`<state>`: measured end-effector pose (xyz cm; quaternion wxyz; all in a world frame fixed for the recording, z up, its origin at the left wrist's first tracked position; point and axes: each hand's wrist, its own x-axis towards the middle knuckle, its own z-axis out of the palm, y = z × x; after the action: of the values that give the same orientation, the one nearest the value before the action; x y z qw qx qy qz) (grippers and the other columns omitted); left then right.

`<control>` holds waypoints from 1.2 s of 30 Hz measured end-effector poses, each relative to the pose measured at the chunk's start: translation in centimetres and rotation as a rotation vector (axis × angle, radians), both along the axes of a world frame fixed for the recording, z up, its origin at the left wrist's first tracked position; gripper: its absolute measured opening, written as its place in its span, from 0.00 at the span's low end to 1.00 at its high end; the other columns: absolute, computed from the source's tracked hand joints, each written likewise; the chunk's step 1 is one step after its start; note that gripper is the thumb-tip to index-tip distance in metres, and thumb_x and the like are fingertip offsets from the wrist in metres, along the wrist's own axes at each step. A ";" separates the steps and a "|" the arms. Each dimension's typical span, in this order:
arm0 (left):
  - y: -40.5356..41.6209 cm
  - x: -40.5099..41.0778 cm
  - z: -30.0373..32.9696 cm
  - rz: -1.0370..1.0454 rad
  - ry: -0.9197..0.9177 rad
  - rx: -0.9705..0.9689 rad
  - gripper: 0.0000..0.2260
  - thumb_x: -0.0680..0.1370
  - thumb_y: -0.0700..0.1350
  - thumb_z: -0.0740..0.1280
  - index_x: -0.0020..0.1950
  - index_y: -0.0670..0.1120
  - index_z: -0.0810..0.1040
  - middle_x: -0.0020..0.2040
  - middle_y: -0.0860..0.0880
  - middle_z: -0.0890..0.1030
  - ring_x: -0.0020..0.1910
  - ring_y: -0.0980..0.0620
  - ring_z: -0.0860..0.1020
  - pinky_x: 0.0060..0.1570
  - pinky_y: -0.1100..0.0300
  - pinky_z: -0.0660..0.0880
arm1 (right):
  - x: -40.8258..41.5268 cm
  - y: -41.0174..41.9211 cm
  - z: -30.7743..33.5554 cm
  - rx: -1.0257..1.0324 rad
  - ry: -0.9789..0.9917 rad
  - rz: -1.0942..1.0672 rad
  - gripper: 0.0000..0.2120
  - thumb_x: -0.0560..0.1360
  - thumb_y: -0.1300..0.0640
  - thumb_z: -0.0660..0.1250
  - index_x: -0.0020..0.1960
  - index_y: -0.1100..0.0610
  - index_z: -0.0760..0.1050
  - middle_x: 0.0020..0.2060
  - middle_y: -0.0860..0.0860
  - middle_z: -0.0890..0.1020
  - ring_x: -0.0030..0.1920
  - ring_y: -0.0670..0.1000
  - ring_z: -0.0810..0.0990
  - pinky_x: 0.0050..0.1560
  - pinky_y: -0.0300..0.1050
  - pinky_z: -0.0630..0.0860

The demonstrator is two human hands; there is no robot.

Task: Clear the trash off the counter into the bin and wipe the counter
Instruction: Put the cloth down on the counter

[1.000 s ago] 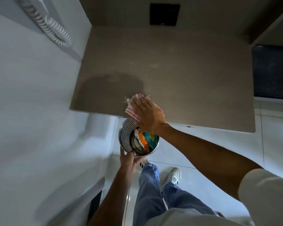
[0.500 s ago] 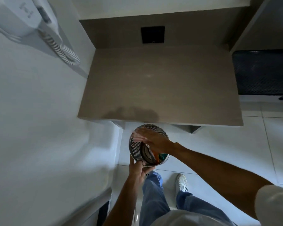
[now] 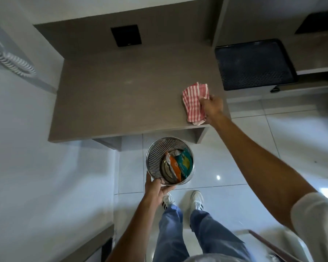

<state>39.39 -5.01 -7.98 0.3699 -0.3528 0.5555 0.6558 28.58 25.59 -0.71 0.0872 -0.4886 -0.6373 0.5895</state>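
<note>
A round perforated metal bin (image 3: 155,157) hangs below the counter's front edge, with my left hand (image 3: 156,188) gripping its near rim. Inside lie an orange wrapper (image 3: 174,167), a teal packet (image 3: 185,163) and other trash. The grey-brown counter (image 3: 121,95) has a bare top apart from a red-and-white striped cloth (image 3: 195,99) lying at its right front corner. My right hand (image 3: 212,105) is closed on the cloth's right edge, arm stretched across from the right.
A white wall with a corded phone (image 3: 9,61) runs along the left. A black socket plate (image 3: 126,35) sits on the back panel. A black mesh tray (image 3: 254,65) rests on a lower shelf to the right. My shoes stand on white floor tiles (image 3: 273,148).
My right hand came off the left front edge, passed over the bin, and swung to the counter's right front corner, where it holds the cloth. The bin stays in my left hand.
</note>
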 end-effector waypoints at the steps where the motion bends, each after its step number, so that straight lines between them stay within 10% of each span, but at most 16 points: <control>1: 0.4 0.2 -0.2 -0.009 -0.003 0.006 0.31 0.81 0.29 0.62 0.79 0.55 0.67 0.72 0.38 0.76 0.55 0.36 0.83 0.45 0.38 0.86 | 0.2 0.8 -0.3 0.149 -0.109 0.068 0.15 0.77 0.55 0.70 0.62 0.60 0.81 0.56 0.58 0.86 0.57 0.59 0.85 0.60 0.54 0.82; 4: 1.3 0.8 -0.9 -0.074 0.006 0.023 0.29 0.82 0.32 0.64 0.78 0.55 0.67 0.73 0.39 0.75 0.63 0.35 0.81 0.54 0.31 0.83 | 2.0 1.0 -1.2 0.609 -0.271 0.142 0.19 0.78 0.56 0.67 0.67 0.59 0.76 0.63 0.58 0.80 0.63 0.60 0.78 0.62 0.52 0.75; 8: 2.0 1.6 -2.0 -0.092 -0.012 0.029 0.35 0.80 0.27 0.59 0.80 0.58 0.64 0.75 0.39 0.73 0.69 0.30 0.77 0.51 0.35 0.85 | 8.9 -4.6 -3.7 0.771 0.073 0.210 0.11 0.82 0.58 0.62 0.63 0.57 0.75 0.57 0.55 0.78 0.57 0.50 0.73 0.59 0.48 0.74; 15: 3.5 0.6 -8.1 -0.142 -0.049 0.003 0.33 0.78 0.35 0.72 0.77 0.59 0.66 0.71 0.40 0.79 0.64 0.34 0.82 0.40 0.47 0.86 | 17.3 -9.5 -15.3 0.191 -0.433 0.435 0.36 0.76 0.61 0.69 0.80 0.57 0.58 0.71 0.60 0.74 0.67 0.62 0.77 0.63 0.61 0.79; 20: 6.7 -3.0 -19.6 -0.249 -0.080 -0.034 0.37 0.78 0.33 0.72 0.80 0.60 0.63 0.69 0.39 0.81 0.59 0.36 0.85 0.44 0.42 0.86 | 15.6 -6.5 -27.3 -0.049 -0.474 0.359 0.27 0.77 0.65 0.67 0.73 0.55 0.65 0.63 0.61 0.80 0.51 0.64 0.85 0.39 0.60 0.86; 27: 12.1 -7.9 -36.9 -0.345 0.046 -0.029 0.21 0.83 0.41 0.65 0.69 0.65 0.69 0.70 0.48 0.79 0.58 0.40 0.84 0.39 0.43 0.86 | 11.2 -2.0 -46.7 -0.142 -0.411 0.227 0.25 0.79 0.64 0.68 0.73 0.56 0.67 0.65 0.59 0.78 0.54 0.63 0.85 0.40 0.61 0.86; 36: 11.5 -7.4 -34.9 -0.691 0.191 -0.335 0.31 0.84 0.39 0.62 0.85 0.58 0.57 0.81 0.48 0.69 0.77 0.42 0.72 0.75 0.46 0.73 | 13.1 -3.7 -42.4 -0.010 -0.467 0.332 0.30 0.82 0.55 0.65 0.81 0.55 0.58 0.71 0.59 0.76 0.66 0.60 0.79 0.56 0.47 0.79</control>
<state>32.02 6.45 -42.85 0.4527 -0.1379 0.7727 0.4230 41.63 21.88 -43.13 -0.1620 -0.5003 -0.7086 0.4704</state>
